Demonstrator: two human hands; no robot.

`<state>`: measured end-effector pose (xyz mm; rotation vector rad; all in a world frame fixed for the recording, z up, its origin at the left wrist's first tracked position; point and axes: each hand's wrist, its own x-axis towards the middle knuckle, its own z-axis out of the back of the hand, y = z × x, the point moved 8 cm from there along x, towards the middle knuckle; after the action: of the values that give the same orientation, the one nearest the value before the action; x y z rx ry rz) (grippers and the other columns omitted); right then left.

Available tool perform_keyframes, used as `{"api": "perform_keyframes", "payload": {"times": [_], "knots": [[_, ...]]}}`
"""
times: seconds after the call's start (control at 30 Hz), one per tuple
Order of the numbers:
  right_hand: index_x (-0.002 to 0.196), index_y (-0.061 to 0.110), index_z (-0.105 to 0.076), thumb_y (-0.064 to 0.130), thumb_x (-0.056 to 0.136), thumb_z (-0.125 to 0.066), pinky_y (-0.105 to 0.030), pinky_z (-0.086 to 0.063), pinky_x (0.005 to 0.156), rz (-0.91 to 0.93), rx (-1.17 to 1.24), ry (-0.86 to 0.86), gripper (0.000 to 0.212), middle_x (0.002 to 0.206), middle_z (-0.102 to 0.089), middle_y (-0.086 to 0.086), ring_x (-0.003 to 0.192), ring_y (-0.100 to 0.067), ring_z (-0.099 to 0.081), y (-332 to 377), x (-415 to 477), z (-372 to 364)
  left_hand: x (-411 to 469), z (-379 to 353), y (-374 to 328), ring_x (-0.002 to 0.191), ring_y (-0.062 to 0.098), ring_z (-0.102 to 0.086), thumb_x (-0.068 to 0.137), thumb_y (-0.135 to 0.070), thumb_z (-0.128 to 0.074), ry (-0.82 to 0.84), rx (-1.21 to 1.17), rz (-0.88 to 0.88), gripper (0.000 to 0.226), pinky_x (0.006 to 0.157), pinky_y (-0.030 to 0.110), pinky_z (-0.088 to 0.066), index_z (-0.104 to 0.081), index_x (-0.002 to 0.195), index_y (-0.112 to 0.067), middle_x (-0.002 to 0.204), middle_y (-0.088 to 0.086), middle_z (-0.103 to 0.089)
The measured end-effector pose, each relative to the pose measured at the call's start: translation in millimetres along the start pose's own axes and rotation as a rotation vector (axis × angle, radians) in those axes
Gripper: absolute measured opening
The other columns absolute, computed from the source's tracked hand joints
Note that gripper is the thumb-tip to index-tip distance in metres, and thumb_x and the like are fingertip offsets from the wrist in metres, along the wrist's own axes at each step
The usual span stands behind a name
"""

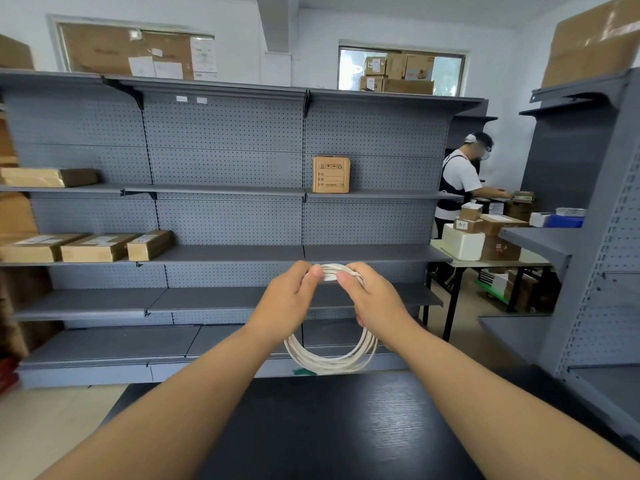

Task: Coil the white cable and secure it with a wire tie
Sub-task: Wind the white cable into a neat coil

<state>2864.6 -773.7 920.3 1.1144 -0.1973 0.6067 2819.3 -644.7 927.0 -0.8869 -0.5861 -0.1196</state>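
the white cable [330,361] is already gathered into a round coil of several loops. the coil hangs in the air above the far edge of the dark counter [332,427], not resting on it. the top of the coil is bunched flat between both hands; the lower arc hangs free below the wrists.

the left hand [289,297] pinches the top of the bundle, thumb and fingertips closed on the strands. the right hand [372,299] grips the same bundle just beside it, thumb on the near side and fingers wrapped behind. the two thumbs are close together, almost touching across the strands.

status: coiling appears complete or very nearly so; no long loose tail is visible, though a cable end may be hidden behind the hands. a wire tie cannot be made out. the whitish band at the pinch point could be a tie being wound on or simply the flattened strands; it cannot be told which. securing should therefore be treated as not confirmed. a small green item [304,372] lies at the far edge of the counter under the coil; its identity is unclear.

surroundings: grey pegboard shelving [225,216] stands behind the counter, holding a few cardboard boxes [330,174]. a second person [460,181] works at a table at the far right, well apart from the coil.
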Motion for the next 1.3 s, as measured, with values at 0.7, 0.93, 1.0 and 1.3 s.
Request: {"api": "perform_keyframes", "payload": {"times": [0.7, 0.93, 1.0, 1.3], "knots": [[0.117, 0.024, -0.043, 0.029, 0.097, -0.044, -0.029, -0.047, 0.072, -0.011, -0.177, 0.324, 0.020, 0.083, -0.058, 0.003, 0.065, -0.014, -0.063, 6.8, -1.7, -8.2, 5.4, 6.0, -4.5, 0.068, 0.023, -0.047, 0.098, -0.037, -0.033, 0.052, 0.199, -0.044, 0.039, 0.062, 0.034, -0.034, -0.053, 0.089, -0.005, 0.073, 0.010, -0.055], [0.111, 0.019, -0.048, 0.025, 0.097, -0.045, -0.038, -0.058, 0.079, -0.066, -0.052, 0.258, 0.015, 0.089, -0.050, 0.002, 0.064, -0.011, -0.049, 5.8, -1.2, -9.1, 6.3, 3.1, 3.8, 0.067, 0.019, -0.047, 0.098, -0.039, -0.034, 0.084, 0.036, 0.080, 0.041, 0.061, 0.028, -0.035, -0.058, 0.087, -0.008, 0.071, 0.006, -0.053], [0.112, 0.019, -0.048, 0.024, 0.098, -0.045, -0.031, -0.057, 0.073, -0.064, -0.047, 0.244, 0.016, 0.093, -0.049, 0.000, 0.066, -0.008, -0.046, 6.2, -1.5, -8.3, 2.9, 0.5, 9.1, 0.058, 0.015, -0.046, 0.098, -0.041, -0.035, 0.122, -0.106, 0.205, 0.042, 0.057, 0.025, -0.037, -0.061, 0.087, -0.011, 0.066, 0.000, -0.050], [0.107, 0.017, -0.047, 0.024, 0.098, -0.043, -0.031, -0.056, 0.072, -0.102, 0.008, 0.002, 0.012, 0.086, -0.047, 0.004, 0.064, -0.010, -0.046, -6.2, 1.7, 21.0, -25.8, 6.7, 47.0, 0.131, 0.022, -0.038, 0.098, -0.046, -0.025, -0.253, -0.269, 0.507, 0.052, 0.106, 0.037, -0.028, -0.045, 0.135, -0.015, 0.141, 0.004, -0.045]]}}
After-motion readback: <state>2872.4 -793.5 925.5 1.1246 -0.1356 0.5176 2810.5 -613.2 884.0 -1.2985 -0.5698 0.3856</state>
